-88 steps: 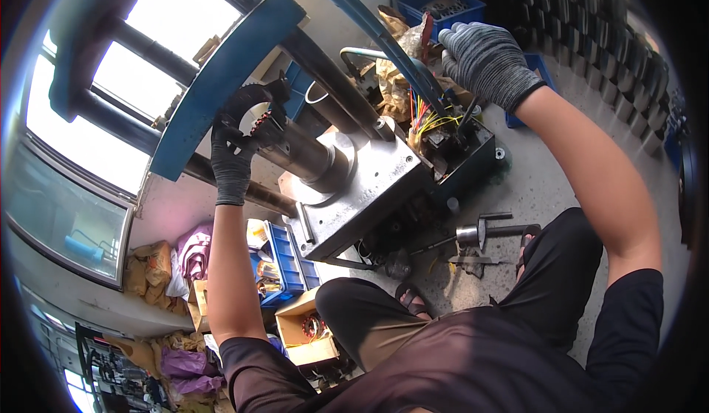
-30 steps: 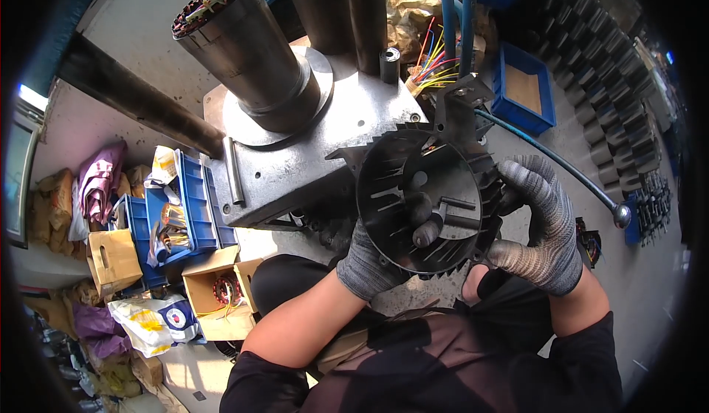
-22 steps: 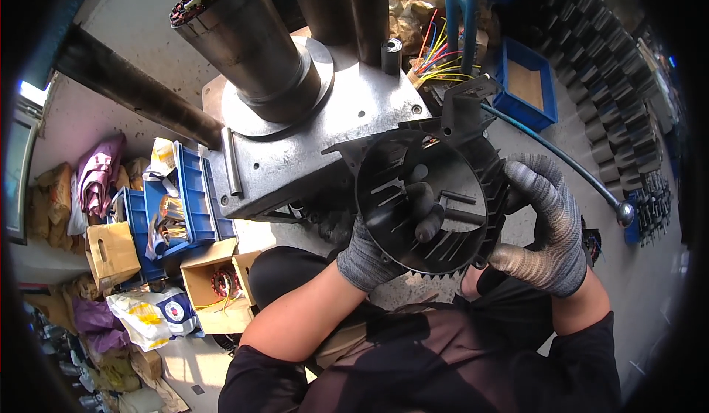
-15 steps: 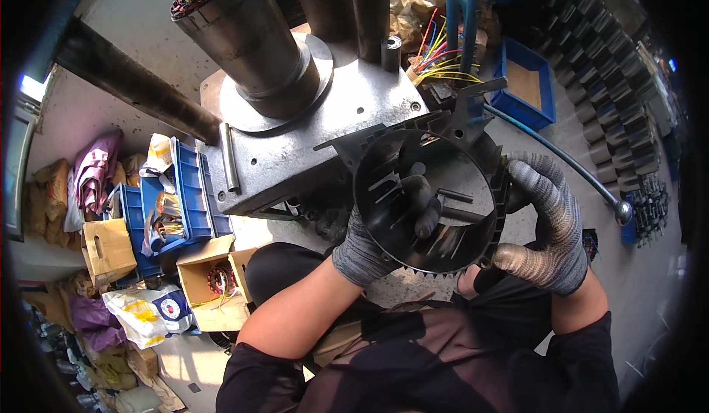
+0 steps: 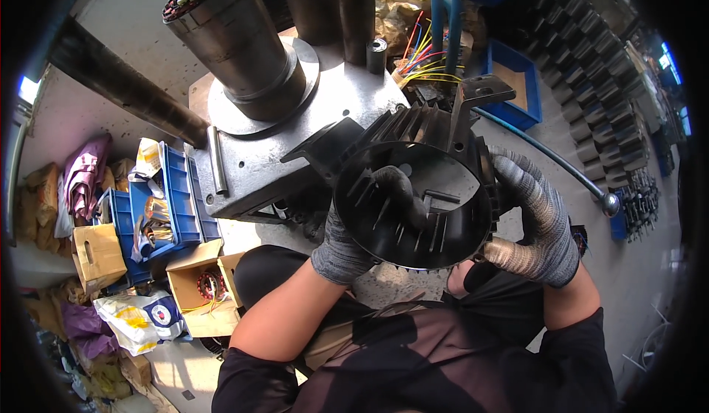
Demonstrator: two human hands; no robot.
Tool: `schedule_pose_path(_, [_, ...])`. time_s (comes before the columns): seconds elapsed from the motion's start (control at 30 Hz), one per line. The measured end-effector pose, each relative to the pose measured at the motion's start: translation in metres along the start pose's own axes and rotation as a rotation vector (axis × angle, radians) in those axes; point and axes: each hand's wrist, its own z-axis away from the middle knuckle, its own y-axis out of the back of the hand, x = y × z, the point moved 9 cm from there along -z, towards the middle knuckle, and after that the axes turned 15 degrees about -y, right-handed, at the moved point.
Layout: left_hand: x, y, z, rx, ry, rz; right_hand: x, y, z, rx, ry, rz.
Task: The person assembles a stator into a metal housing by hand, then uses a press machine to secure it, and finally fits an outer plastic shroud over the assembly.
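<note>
A black finned motor housing (image 5: 406,126), an open cylinder with bracket-like feet, is held above my lap, its round opening tilted up toward me. At its left edge my left hand (image 5: 341,247), in a grey knitted glove, grips the wall. Grey-gloved fingers show inside the bore; part of that hand is hidden by the wall. My right hand (image 5: 543,224), in a grey and tan glove, curves around the finned right side, thumb near the lower rim. Just beyond the housing stands a metal bench plate (image 5: 262,165) carrying a dark steel cylinder (image 5: 236,51) with windings at its top.
A short metal rod (image 5: 218,160) lies on the plate's left side. Blue crates (image 5: 193,199) and an open carton (image 5: 185,295) with a wound coil stand at left. A blue lever with a ball end (image 5: 610,204) extends rightward. Stacked metal parts (image 5: 598,80) line the right.
The housing has tipped, so more of its outer fins and feet show, and it sits slightly further left in view. Both hands keep their hold; the whole scene has shifted slightly left.
</note>
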Motion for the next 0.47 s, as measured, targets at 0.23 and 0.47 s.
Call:
schedule_pose_path(0.23, [0.007,-0.031,-0.004,0.926,0.863,3.537,0.028,-0.002,-0.001,-0.084,-0.306,-0.449])
schedule_pose_path(0.47, [-0.005,-0.02,-0.004,0.924,0.933,3.395,0.063,-0.009,-0.017,-0.123,-0.559,-0.951])
